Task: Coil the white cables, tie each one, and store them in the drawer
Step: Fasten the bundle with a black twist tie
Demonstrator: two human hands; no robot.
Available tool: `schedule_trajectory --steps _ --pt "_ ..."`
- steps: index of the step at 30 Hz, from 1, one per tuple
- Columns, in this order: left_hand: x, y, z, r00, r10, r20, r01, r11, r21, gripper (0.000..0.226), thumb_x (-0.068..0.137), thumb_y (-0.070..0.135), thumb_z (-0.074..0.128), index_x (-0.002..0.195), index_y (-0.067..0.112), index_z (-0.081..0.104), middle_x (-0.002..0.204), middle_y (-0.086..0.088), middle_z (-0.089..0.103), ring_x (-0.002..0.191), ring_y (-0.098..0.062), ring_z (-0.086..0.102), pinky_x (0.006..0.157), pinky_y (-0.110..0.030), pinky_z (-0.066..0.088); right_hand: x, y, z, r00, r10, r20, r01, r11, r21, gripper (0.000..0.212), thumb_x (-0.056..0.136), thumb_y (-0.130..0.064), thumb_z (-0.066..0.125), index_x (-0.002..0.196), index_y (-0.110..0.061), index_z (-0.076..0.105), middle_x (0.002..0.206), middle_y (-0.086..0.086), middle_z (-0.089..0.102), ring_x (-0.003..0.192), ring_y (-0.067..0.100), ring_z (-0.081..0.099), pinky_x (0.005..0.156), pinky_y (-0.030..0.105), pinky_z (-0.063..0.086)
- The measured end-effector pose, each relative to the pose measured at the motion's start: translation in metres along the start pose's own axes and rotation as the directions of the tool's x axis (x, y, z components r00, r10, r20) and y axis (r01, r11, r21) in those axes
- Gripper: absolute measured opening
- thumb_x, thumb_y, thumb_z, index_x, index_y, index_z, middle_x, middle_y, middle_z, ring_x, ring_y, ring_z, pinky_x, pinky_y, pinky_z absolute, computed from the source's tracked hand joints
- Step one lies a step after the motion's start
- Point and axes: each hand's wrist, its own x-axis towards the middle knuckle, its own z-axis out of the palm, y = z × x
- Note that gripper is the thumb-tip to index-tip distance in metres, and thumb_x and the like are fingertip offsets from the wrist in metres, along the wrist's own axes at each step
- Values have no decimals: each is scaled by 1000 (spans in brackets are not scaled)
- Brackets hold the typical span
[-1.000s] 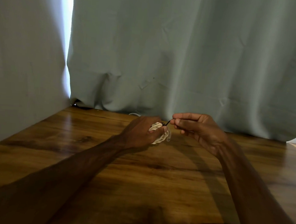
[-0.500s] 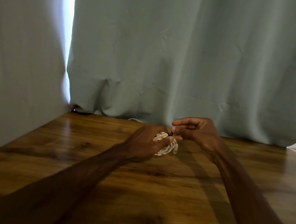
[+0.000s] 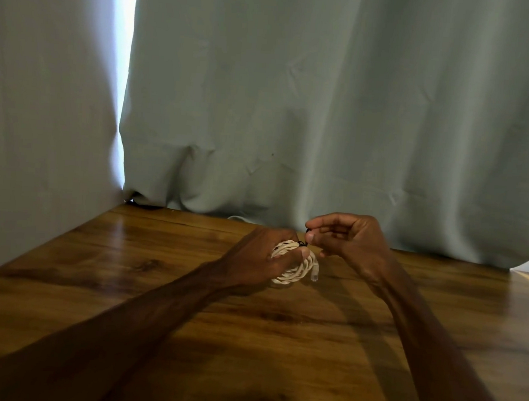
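Observation:
A coiled white cable [image 3: 299, 270] is held just above the wooden table [image 3: 127, 269], its clear plug end hanging at the lower right. My left hand [image 3: 262, 256] grips the coil, thumb across its loops. A thin black tie [image 3: 302, 243] sits at the top of the coil. My right hand [image 3: 348, 240] pinches that tie between thumb and forefinger, right beside the coil. No drawer is in view.
A pale green curtain [image 3: 326, 110] hangs along the table's far edge. A pale wall [image 3: 43, 122] closes the left side. A bit of another white cable [image 3: 240, 219] peeks out under the curtain behind my hands.
My right hand has come in closer to the coil, the black tie now short against the loops. Both hands sit lower in the view than a second ago.

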Motion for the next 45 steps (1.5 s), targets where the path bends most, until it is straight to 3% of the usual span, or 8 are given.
schedule_trajectory --steps 17,28,34,40,45 --pt "-2 4 2 998 -45 -44 42 997 -60 34 97 53 60 92 21 73 84 4 77 75 -9 74 68 -47 61 2 10 7 998 -42 -46 45 998 51 21 80 -1 81 100 -4 77 89 14 77 81 20 73 70 28 61" --pt "-4 5 1 995 -56 -78 54 998 -24 31 100 46 61 84 21 72 75 4 74 68 -6 70 60 -33 57 1 17 16 998 24 -65 -11 982 186 20 82 2 78 102 -3 76 90 14 77 83 21 73 74 27 62" --pt "-4 -1 -3 995 -52 -90 51 999 -9 34 100 46 60 78 22 69 71 3 71 65 -9 68 58 -36 54 0 16 14 996 82 -42 -70 970 233 25 83 3 76 108 -1 76 99 18 78 90 26 77 75 29 63" --pt "-2 -2 -3 997 -38 -61 38 999 2 32 99 51 59 83 26 71 76 7 73 69 -6 70 62 -40 58 0 15 12 997 75 -24 -69 978 194 23 85 6 74 108 2 75 95 19 77 81 22 75 70 29 63" --pt "-2 -4 -4 1000 -20 -13 21 999 41 33 97 52 60 85 24 72 78 7 74 71 -6 71 65 -44 59 3 15 7 999 37 33 -38 999 38 25 82 9 76 105 0 74 91 16 77 81 22 73 73 29 62"
